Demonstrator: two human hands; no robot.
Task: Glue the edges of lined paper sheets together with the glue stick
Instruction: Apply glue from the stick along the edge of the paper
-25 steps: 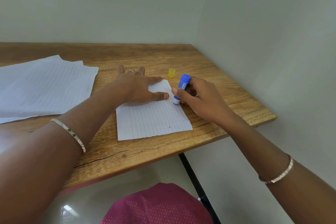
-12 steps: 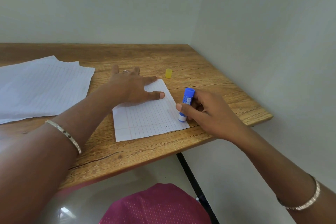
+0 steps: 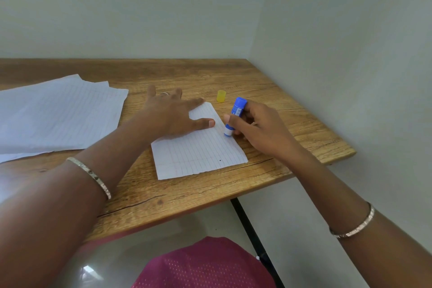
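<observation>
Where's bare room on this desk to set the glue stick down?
Bare desktop: behind the yellow cap to the back wall; front edge below the small sheet. Crowded: loose sheets far left; left hand, right hand gripping glue stick centre.

Your left hand (image 3: 173,114) lies flat on the far end of the small lined sheet (image 3: 198,152), fingers spread, thumb along the paper, pressing it onto the wooden table (image 3: 187,194). Your right hand (image 3: 259,128) grips the blue glue stick (image 3: 237,110). The stick is tilted, base up and away from you, white tip down on the sheet's right edge, just beside your left thumb. The yellow cap (image 3: 221,96) stands on the table just past the sheet's far corner, apart from the stick. A stack of bigger lined sheets (image 3: 58,114) lies to the left, not touching the small one. There's a ring (image 3: 164,94) on a left finger, a left bangle (image 3: 91,173) and a right bangle (image 3: 353,227). A black table leg (image 3: 252,234) runs down below the front edge, with magenta fabric (image 3: 205,264) at the bottom.
</observation>
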